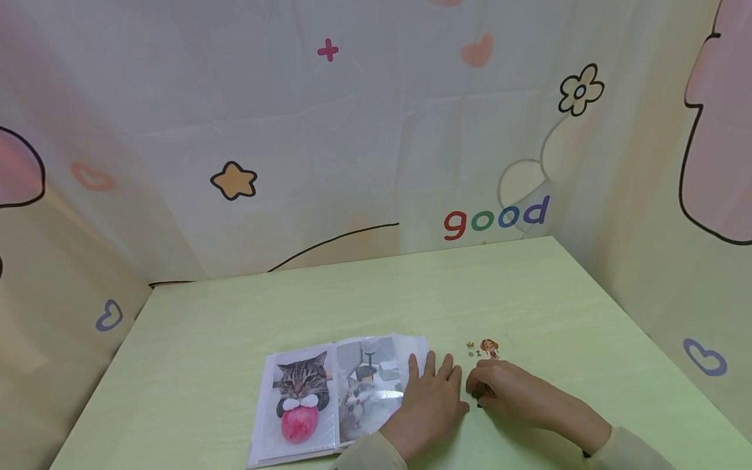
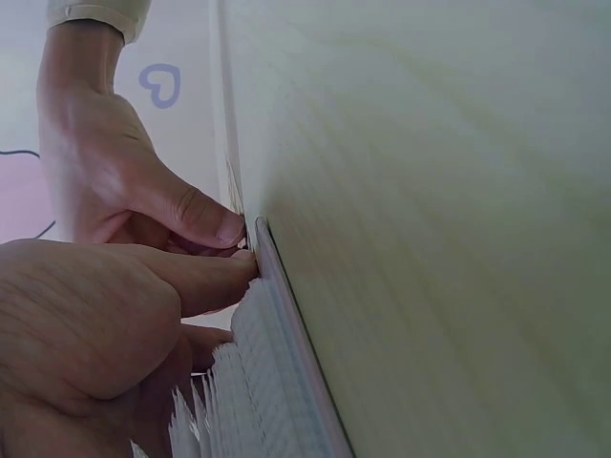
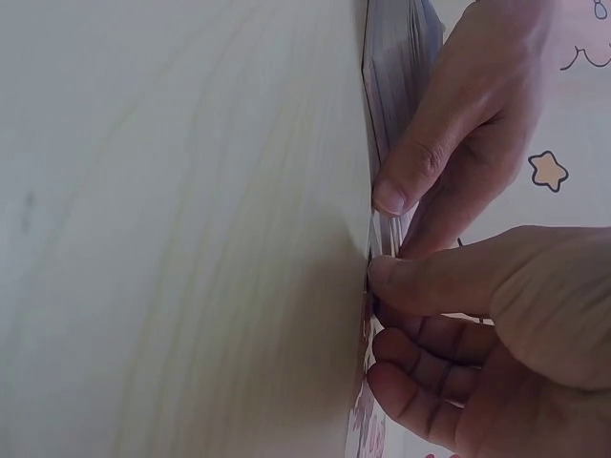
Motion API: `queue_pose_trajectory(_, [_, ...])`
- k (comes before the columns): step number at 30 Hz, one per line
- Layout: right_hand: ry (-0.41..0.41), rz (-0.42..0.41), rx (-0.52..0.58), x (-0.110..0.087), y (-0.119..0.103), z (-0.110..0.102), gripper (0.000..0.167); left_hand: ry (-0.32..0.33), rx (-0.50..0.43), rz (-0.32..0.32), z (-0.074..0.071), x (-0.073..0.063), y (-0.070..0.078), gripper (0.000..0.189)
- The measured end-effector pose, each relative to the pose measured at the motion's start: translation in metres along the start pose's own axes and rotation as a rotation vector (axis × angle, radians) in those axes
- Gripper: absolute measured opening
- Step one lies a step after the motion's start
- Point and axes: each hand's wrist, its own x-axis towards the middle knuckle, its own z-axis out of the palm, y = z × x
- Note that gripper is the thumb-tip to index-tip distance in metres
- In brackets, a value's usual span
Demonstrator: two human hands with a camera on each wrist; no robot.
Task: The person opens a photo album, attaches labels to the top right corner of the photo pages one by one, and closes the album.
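Observation:
A photo album (image 1: 307,450) lies open on the table; its left page shows a cat with a pink ball, its right page a greyer cat picture. My left hand (image 1: 431,395) rests with fairly straight fingers across the album's right edge, thumb reaching toward the right hand. Just right of the album lies a clear sticker sheet (image 1: 489,348) with a cartoon puppy and small prints. Over its near part, my right hand (image 1: 517,393) has curled fingers and pinches at the sheet by a small dark print. The fingers hide most of that spot.
The pale green table (image 1: 194,339) extends around the album and sheet. A printed curtain (image 1: 352,143) with a star, hearts and the word "good" stands along the back and sides. In the left wrist view, the album's stacked pages (image 2: 253,372) fan beside the left hand.

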Motion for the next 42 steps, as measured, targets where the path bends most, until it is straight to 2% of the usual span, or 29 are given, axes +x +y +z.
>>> queue_pose_trajectory(7, [0.014,-0.007,-0.002,-0.0019,0.0025,0.0019,0.022,0.009,0.005,0.000,0.0000,-0.0006,0.0001,0.059])
queue_pose_trajectory(19, [0.009,0.030,0.020,-0.0034,0.0016,0.0020,0.019,0.016,-0.003,-0.003,0.0004,-0.0005,-0.0002,0.059])
queue_pose_trajectory(23, [0.032,0.004,0.012,-0.0040,0.0025,0.0025,0.019,0.020,0.006,-0.001,0.0005,-0.0006,-0.0003,0.059])
queue_pose_trajectory(30, [0.080,-0.093,-0.047,-0.0032,0.0021,0.0034,0.026,0.018,0.016,0.003,0.0009,-0.0008,-0.0001,0.058])
queue_pose_trajectory(42, [0.043,-0.065,-0.032,-0.0018,0.0004,0.0016,0.027,0.007,0.000,-0.005,0.0002,-0.0015,0.0008,0.059])
